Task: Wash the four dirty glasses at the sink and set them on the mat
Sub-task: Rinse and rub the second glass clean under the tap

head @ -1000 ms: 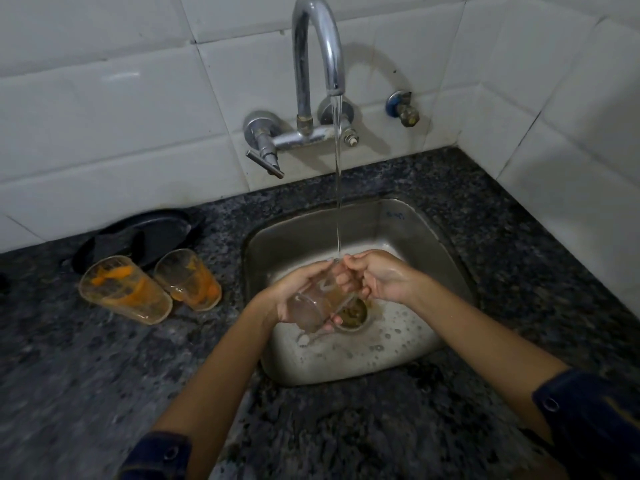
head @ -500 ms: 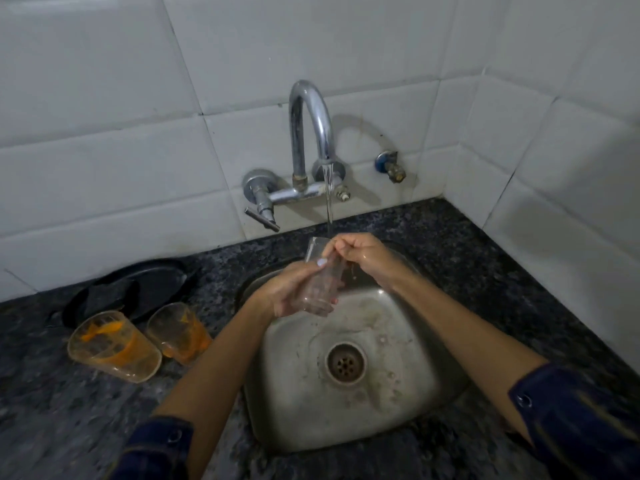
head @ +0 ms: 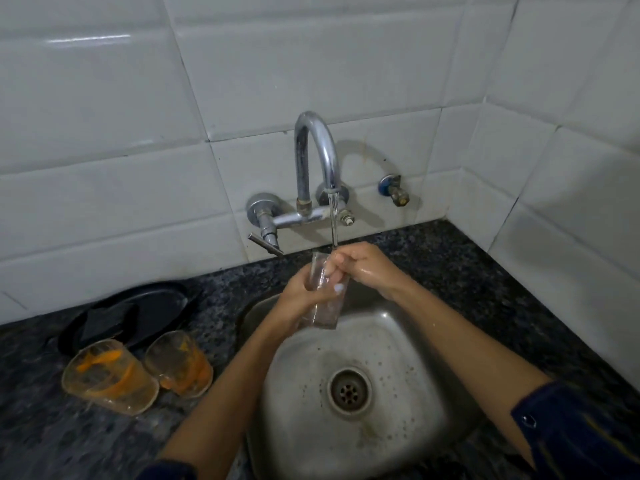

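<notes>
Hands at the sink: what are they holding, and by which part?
The left hand grips a clear glass around its side wall; the right hand has fingers at its rim.

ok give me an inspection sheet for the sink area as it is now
surface: dark speckled counter around a steel sink, basin wet, drain open
job's things: clear glass upright over the sink, under the tap stream; two dirty glasses with orange residue on the counter left of the sink; fourth glass and mat not seen
clutter: black plate with a dark block on it, behind the dirty glasses
grips: left hand holds the glass body; right hand at its rim with fingers curled, apparently inside it
cables: nothing seen
surroundings: white tiled walls, small valve right of the tap
</notes>
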